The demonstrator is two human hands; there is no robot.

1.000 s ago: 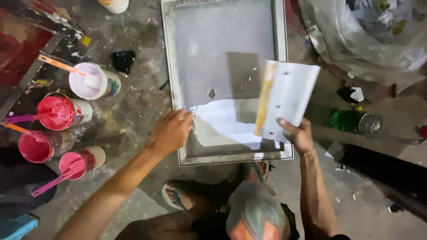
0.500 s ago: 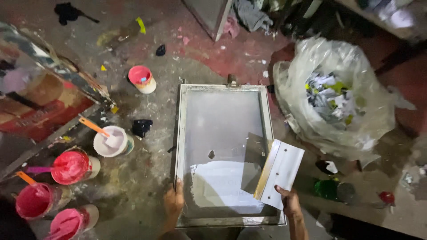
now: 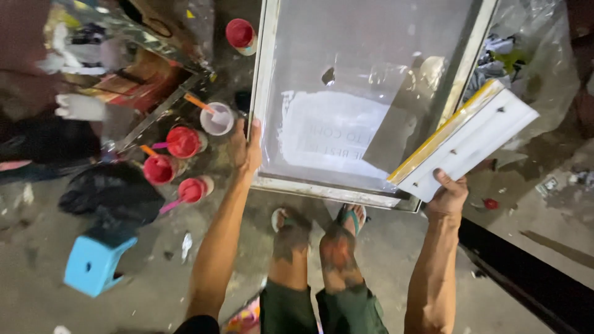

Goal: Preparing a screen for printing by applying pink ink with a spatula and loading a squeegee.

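Stained concrete floor (image 3: 37, 247), left hand (image 3: 245, 148) gripping screen frame (image 3: 263, 80), top cropped

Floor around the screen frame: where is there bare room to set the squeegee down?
Bare concrete lies right of the right hand, toward the dark bar, and lower left between the blue stool and left forearm. Crowded: the paint cups left of the screen frame, by the left hand.

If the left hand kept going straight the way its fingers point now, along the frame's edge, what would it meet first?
The left hand grips the left rail of the screen frame, fingers pointing up the picture. Sliding on, it would only follow that rail; the red-filled paint cup stands beside the rail farther up, probably just off the line, though depth is unclear.
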